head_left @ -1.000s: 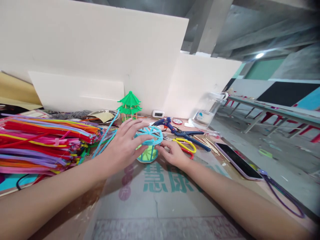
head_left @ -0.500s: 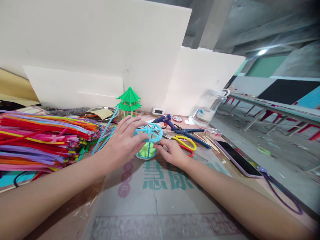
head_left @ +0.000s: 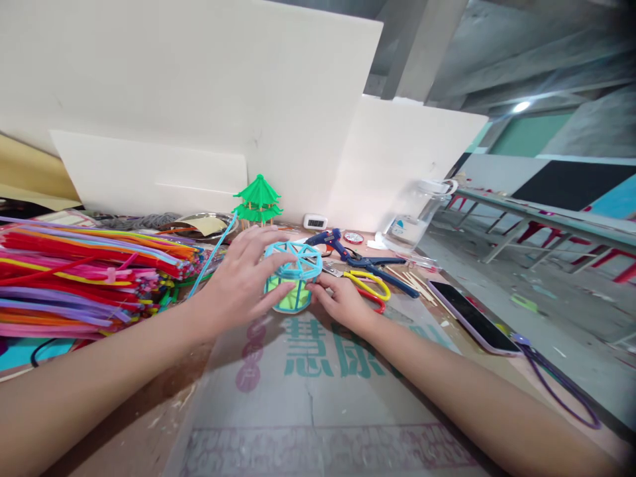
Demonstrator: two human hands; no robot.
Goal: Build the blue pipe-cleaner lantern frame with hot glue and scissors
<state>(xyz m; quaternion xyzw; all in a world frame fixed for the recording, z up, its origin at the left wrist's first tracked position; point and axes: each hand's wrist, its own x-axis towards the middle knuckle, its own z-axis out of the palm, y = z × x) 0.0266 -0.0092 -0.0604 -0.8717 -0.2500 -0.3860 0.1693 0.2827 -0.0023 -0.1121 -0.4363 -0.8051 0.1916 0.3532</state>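
A small round cage of light-blue pipe cleaners [head_left: 301,270], with spokes across its top and yellow-green material inside, is between my two hands above the plastic-covered work surface. My left hand [head_left: 248,278] holds its left side, with the thumb along the front and the fingers curved over the back. On the right side, my right hand [head_left: 344,303] pinches the frame near its upper rim between thumb and fingers. My left fingers cover part of the cage's far left side. Loose blue pipe cleaners [head_left: 211,260] stick up behind my left wrist.
Bundles of coloured pipe cleaners [head_left: 74,278] lie at left. A green pagoda model [head_left: 258,199] and a small timer [head_left: 315,222] stand behind. To the right are a glue gun [head_left: 330,240], blue-handled pliers [head_left: 387,268], yellow-handled scissors [head_left: 372,281], a phone [head_left: 472,317] and a water jug [head_left: 415,215].
The cage has turned in my hands: its top looks flatter and more of its side shows. My left fingers have shifted slightly around it. My right hand stays nearly in place.
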